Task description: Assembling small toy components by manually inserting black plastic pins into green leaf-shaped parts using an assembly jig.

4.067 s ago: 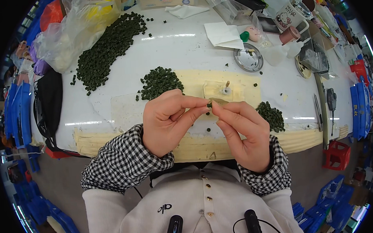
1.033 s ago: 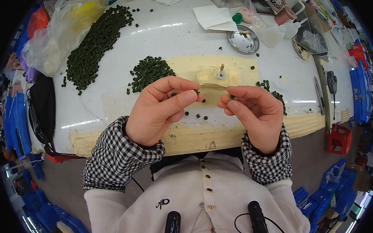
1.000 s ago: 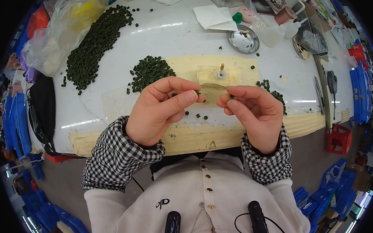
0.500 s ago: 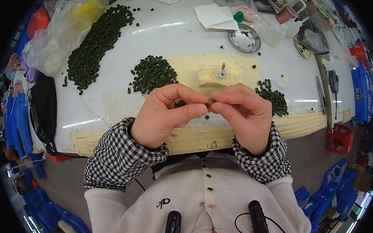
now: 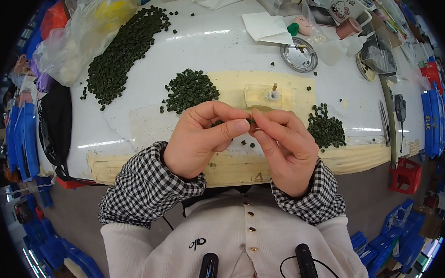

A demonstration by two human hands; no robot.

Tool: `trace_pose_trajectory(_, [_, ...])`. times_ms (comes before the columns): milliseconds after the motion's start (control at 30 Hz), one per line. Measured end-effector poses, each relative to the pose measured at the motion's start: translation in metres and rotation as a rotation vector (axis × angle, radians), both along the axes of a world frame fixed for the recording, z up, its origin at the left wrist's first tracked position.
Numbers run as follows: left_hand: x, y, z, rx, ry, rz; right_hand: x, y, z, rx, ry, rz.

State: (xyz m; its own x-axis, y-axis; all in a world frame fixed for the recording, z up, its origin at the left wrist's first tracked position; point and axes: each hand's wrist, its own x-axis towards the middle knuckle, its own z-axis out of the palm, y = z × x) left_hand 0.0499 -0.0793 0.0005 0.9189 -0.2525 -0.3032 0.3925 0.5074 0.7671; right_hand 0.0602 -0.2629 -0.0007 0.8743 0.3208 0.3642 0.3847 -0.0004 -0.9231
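Bright, even light with white glare bands on the tabletop (image 5: 194, 53), fisheye-curved edges, black corners

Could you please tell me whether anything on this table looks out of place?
A few small dark green pieces lie loose, beyond the right-hand pile and near the round metal dish. They look like strays; whether spilled or set there, I cannot tell.

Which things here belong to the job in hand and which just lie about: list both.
Seemingly in the job:
green piece, at the fingertips of left hand and right hand
left pile
middle pile
right pile

Seemingly just lying about:
mug
spool
metal dish
paper
plastic bag
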Motion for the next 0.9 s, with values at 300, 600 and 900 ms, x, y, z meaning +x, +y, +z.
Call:
trace_pose_trajectory(300, [0.000,0.000,-0.001,-0.176,0.043,0.006,0.002,0.004,-0.001,-0.184,-0.300,-0.019])
trace_pose_trajectory(600, [-0.001,-0.001,0.016,0.348,-0.267,0.092,0.002,-0.003,-0.003,-0.085,-0.120,-0.003])
trace_pose_trajectory(900, [-0.004,0.000,0.015,0.802,-0.673,0.189,0.001,-0.002,-0.005,-0.071,-0.124,0.007])
